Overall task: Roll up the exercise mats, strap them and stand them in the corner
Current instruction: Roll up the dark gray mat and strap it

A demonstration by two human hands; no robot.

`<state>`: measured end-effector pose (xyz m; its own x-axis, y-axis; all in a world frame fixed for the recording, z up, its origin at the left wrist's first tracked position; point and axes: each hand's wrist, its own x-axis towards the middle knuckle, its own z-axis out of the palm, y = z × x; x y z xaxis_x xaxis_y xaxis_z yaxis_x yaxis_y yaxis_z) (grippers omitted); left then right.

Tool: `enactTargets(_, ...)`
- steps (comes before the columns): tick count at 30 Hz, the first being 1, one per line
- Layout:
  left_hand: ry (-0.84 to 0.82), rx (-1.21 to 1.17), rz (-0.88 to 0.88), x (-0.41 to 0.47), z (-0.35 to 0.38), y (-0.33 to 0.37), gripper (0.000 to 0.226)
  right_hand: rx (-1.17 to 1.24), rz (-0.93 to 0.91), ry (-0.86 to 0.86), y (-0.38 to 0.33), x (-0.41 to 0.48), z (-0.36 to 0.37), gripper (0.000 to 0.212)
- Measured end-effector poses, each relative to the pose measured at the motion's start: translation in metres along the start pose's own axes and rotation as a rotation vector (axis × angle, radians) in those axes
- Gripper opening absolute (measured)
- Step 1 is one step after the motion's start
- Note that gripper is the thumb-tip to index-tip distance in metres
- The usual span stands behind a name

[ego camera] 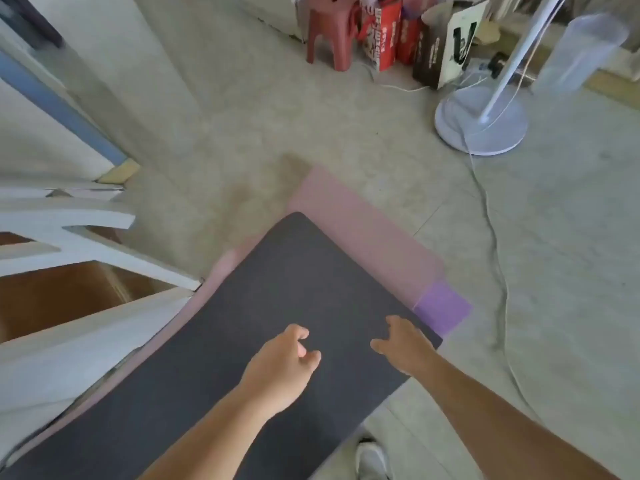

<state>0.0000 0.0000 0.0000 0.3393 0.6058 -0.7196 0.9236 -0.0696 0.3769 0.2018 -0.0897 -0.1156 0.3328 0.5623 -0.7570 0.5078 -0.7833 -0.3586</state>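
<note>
MATS: grey mat (277, 289) flat on pink mat (363, 230), on floor (311, 126) | LEFT hand (280, 362): fingers loosely curled, empty | RIGHT hand (403, 344): fingers spread at grey mat's edge | RISK (judged): skewed start likely telescopes roll; pink mat may drag along; fan cord (485, 202) may snag

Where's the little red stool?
The red stool stands on the floor at the top of the head view, a bit right of centre, just left of the red boxes.

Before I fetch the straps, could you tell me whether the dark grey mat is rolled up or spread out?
Spread out: the dark grey mat lies flat over the pink mat, with no roll in view.
</note>
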Motion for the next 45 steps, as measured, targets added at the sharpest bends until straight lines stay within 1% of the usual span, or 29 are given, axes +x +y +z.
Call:
enactTargets(2,-0.022,0.025,-0.021,0.05,0.032,-0.011,0.049,0.001,0.039,0.036,0.017,0.051,0.016,0.074)
enactTargets(4,-0.068,0.05,-0.029,0.092,0.056,-0.019,0.05,-0.053,0.06,0.044,0.029,0.097,0.026,0.081)
enactTargets(7,-0.072,0.068,-0.03,0.148,0.086,-0.031,0.048,-0.116,0.068,0.08,0.043,0.162,0.042,0.089)
enactTargets(10,-0.072,0.102,-0.036,0.19,0.106,-0.043,0.046,-0.124,0.082,0.09,0.056,0.209,0.053,0.09)
enactTargets(13,-0.067,0.099,-0.038,0.213,0.117,-0.053,0.045,-0.144,0.104,0.081,0.069,0.239,0.065,0.093)
enactTargets(16,-0.061,0.087,-0.054,0.217,0.121,-0.058,0.043,-0.195,0.141,0.138,0.074,0.254,0.069,0.087)
enactTargets(19,-0.083,0.107,-0.059,0.209,0.119,-0.057,0.044,-0.194,0.128,0.195,0.069,0.245,0.075,0.072)
enactTargets(20,-0.08,0.115,-0.05,0.204,0.116,-0.054,0.044,-0.199,0.116,0.227,0.063,0.232,0.075,0.066)
enactTargets(22,-0.053,0.184,-0.008,0.187,0.103,-0.042,0.045,-0.247,0.024,0.291,0.05,0.198,0.068,0.055)
enactTargets(24,0.017,0.374,0.098,0.162,0.079,-0.024,0.05,-0.331,-0.106,0.286,0.029,0.152,0.06,0.046)
enactTargets(25,0.061,0.485,0.173,0.147,0.064,-0.015,0.055,-0.386,-0.196,0.322,0.018,0.128,0.057,0.049)
enactTargets(27,0.105,0.675,0.294,0.114,0.028,0.003,0.067,-0.461,-0.358,0.265,-0.012,0.065,0.048,0.063)
enactTargets(28,0.097,0.751,0.323,0.096,0.007,0.009,0.075,-0.528,-0.453,0.253,-0.031,0.033,0.039,0.064)
enactTargets(29,0.072,0.817,0.337,0.076,-0.012,0.014,0.082,-0.569,-0.506,0.157,-0.048,0.006,0.034,0.058)
enactTargets(30,0.037,0.883,0.347,0.054,-0.031,0.017,0.088,-0.604,-0.571,0.129,-0.063,-0.022,0.033,0.048)
enactTargets(31,0.001,0.945,0.36,0.03,-0.05,0.018,0.092,-0.637,-0.632,0.088,-0.076,-0.05,0.032,0.046)
enactTargets(33,-0.079,1.029,0.36,-0.021,-0.083,0.014,0.091,-0.664,-0.796,0.144,-0.097,-0.108,0.035,0.064)
enactTargets(34,-0.113,1.047,0.34,-0.048,-0.099,0.009,0.084,-0.709,-0.851,0.148,-0.109,-0.139,0.035,0.068)
enactTargets(35,-0.14,1.058,0.311,-0.077,-0.113,0.001,0.074,-0.716,-0.895,0.146,-0.12,-0.167,0.037,0.066)
enactTargets(37,-0.167,1.099,0.254,-0.142,-0.138,-0.023,0.053,-0.766,-1.093,0.28,-0.143,-0.227,0.047,0.055)
enactTargets(38,-0.148,1.118,0.232,-0.175,-0.152,-0.035,0.048,-0.781,-1.169,0.335,-0.156,-0.256,0.049,0.052)
enactTargets(39,-0.137,1.138,0.207,-0.209,-0.167,-0.048,0.05,-0.787,-1.23,0.384,-0.168,-0.286,0.05,0.051)
enactTargets(40,-0.15,1.136,0.171,-0.245,-0.181,-0.062,0.056,-0.813,-1.283,0.435,-0.179,-0.314,0.052,0.051)
enactTargets(42,-0.177,1.018,0.087,-0.321,-0.206,-0.095,0.069,-0.88,-1.366,0.479,-0.199,-0.367,0.056,0.05)
enactTargets(43,-0.156,0.919,0.051,-0.358,-0.216,-0.115,0.07,-0.897,-1.386,0.484,-0.21,-0.393,0.055,0.049)
enactTargets(45,-0.016,0.724,0.017,-0.431,-0.222,-0.159,0.061,-0.898,-1.36,0.507,-0.233,-0.45,0.058,0.053)
